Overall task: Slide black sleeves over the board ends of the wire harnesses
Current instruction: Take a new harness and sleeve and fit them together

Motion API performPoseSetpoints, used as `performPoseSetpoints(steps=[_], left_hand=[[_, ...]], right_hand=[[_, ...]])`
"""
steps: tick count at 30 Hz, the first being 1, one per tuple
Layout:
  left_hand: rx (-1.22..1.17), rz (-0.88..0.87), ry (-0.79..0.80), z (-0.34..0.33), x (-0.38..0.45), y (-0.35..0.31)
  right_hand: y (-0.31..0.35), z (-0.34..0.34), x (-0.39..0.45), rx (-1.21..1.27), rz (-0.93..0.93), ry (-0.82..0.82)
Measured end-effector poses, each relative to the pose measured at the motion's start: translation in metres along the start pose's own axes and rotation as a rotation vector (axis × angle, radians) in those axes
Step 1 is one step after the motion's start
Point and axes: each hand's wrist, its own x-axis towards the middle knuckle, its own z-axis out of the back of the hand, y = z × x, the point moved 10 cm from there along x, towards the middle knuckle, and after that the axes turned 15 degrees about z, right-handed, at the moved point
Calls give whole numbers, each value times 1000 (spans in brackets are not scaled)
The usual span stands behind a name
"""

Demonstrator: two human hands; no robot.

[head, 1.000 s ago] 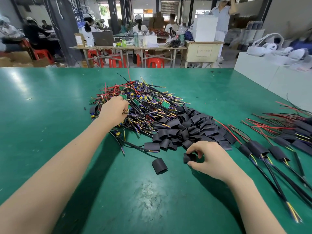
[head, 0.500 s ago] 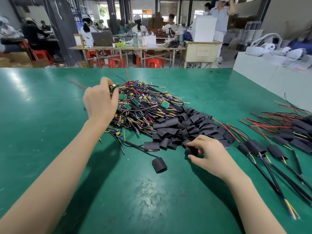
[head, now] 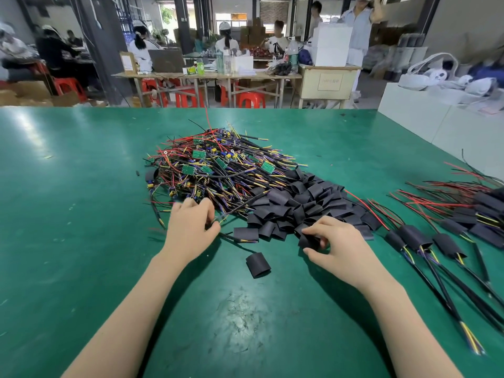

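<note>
A tangled pile of wire harnesses with small green boards lies mid-table. Flat black sleeves are heaped against its right side. My left hand sits at the pile's near edge, fingers curled and pinching a harness cable that trails toward me. My right hand pinches one black sleeve at the near edge of the heap. A single loose sleeve lies between my hands.
Harnesses with sleeves on them lie in a row at the right, their cables running toward the near right corner. The green table stretches left. A white counter stands at the far right. People work at tables behind.
My left hand rose to the pile's far-left top half a second ago and has now come down to its near edge, holding a harness. My right hand stayed put, gripping a sleeve.
</note>
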Motion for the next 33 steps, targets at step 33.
performPoseSetpoints(steps=[33], left_hand=[[-942,-55,403,8,-14,-21]], right_hand=[[-5,29,-3,131,-35,-360]])
